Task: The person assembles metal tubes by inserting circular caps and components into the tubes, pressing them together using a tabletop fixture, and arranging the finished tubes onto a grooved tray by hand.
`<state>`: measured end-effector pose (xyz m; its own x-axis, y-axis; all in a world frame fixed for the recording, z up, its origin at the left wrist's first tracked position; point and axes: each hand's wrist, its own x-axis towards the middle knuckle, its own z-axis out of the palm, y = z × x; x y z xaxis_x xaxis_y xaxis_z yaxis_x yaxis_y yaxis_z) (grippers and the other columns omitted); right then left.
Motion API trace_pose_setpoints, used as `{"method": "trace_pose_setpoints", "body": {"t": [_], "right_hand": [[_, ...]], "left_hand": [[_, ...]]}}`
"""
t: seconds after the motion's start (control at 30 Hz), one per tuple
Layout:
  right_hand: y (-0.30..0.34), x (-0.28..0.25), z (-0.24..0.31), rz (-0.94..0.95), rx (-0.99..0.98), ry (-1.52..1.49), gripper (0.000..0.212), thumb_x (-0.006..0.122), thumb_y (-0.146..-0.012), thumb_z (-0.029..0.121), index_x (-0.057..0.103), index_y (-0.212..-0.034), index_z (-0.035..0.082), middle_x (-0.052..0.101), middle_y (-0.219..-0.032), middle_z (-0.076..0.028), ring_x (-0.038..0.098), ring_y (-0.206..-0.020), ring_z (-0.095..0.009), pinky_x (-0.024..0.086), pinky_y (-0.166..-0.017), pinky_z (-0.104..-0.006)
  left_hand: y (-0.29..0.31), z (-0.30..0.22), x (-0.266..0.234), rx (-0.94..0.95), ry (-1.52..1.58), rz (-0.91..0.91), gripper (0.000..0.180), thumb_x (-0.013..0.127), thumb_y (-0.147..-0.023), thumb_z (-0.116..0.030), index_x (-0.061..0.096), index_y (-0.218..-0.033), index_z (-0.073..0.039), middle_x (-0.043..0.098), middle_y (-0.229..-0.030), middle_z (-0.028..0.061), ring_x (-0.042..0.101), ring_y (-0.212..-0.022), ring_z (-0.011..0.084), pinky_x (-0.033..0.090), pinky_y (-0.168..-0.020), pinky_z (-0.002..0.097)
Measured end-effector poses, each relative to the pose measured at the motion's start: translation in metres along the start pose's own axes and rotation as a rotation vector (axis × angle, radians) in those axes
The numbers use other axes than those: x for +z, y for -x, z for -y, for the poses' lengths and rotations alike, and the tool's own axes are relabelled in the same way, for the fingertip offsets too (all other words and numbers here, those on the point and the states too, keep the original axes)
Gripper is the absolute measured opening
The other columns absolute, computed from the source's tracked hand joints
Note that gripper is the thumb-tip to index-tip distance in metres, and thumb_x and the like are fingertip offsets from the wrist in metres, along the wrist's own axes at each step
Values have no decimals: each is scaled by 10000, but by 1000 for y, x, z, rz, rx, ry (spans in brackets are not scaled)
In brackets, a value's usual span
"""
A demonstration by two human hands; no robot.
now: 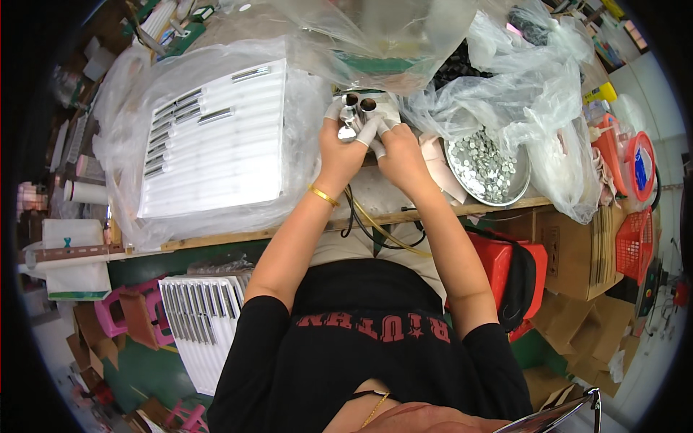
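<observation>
My left hand (342,148) and my right hand (401,153) meet over the workbench, both with white finger covers on some fingertips. Between them are several shiny chrome tubes (351,115), two with dark open ends facing away from me. My left fingers are closed round the tubes, and a silver rounded end (346,134) shows by them. The right fingers press against the same cluster; which tube each finger touches is hidden. To the left, a white ribbed tray (216,169) carries several similar chrome tubes in its grooves. At right is a round metal bowl (528,177) of small silver discs.
Clear plastic bags (498,94) lie at the back right, and another plastic sheet (375,36) hangs over the bench ahead. Cables (355,216) run off the bench's wooden front edge. Below stand a second loaded tray (191,353), a red case (534,274) and cardboard boxes (570,252).
</observation>
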<state>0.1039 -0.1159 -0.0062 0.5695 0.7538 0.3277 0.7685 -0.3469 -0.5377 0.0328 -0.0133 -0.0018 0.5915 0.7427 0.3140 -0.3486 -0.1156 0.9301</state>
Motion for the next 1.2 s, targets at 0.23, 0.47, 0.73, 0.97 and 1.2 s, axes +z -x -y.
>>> {"method": "trace_pose_setpoints", "body": {"t": [0.23, 0.47, 0.73, 0.97, 1.2], "right_hand": [[3, 10, -6, -82, -158, 178, 306, 621, -672, 34, 624, -975, -9, 591, -876, -139, 511, -941, -329, 404, -784, -427], [10, -9, 18, -303, -216, -56, 240, 664, -787, 87, 656, -1025, 63, 649, -915, -133, 595, -801, -251, 469, -727, -354], [38, 20, 88, -5, 47, -668, 381, 798, -706, 197, 609, -999, 43, 543, -682, -12, 483, -600, -107, 417, -549, -255], [47, 28, 89, 47, -200, -586, 266, 589, -871, 50, 602, -1136, 28, 589, -999, -42, 523, -794, -92, 432, -700, -215], [47, 24, 93, 336, 85, -1163, 274, 491, -958, 161, 573, -1120, -44, 598, -877, -69, 445, -642, -83, 351, -573, -206]], "left_hand": [[24, -47, -3, 531, -163, 9, 378, 672, -798, 18, 502, -1136, 18, 616, -1014, 99, 628, -891, 189, 522, -779, 308], [16, -53, -48, -294, 666, -313, 238, 616, -858, -64, 538, -1078, -18, 619, -986, 119, 617, -938, 263, 519, -851, 399], [32, -50, -69, -547, 974, -412, 190, 608, -865, -119, 557, -1002, 3, 619, -908, 130, 625, -852, 240, 540, -747, 383], [44, -46, -100, -347, 1191, -510, 155, 606, -811, -76, 590, -936, 14, 632, -916, 160, 634, -850, 268, 531, -792, 416], [110, -109, -216, 7, 664, -678, 203, 655, -812, -51, 590, -998, -4, 642, -875, 102, 655, -798, 223, 550, -704, 356]]}}
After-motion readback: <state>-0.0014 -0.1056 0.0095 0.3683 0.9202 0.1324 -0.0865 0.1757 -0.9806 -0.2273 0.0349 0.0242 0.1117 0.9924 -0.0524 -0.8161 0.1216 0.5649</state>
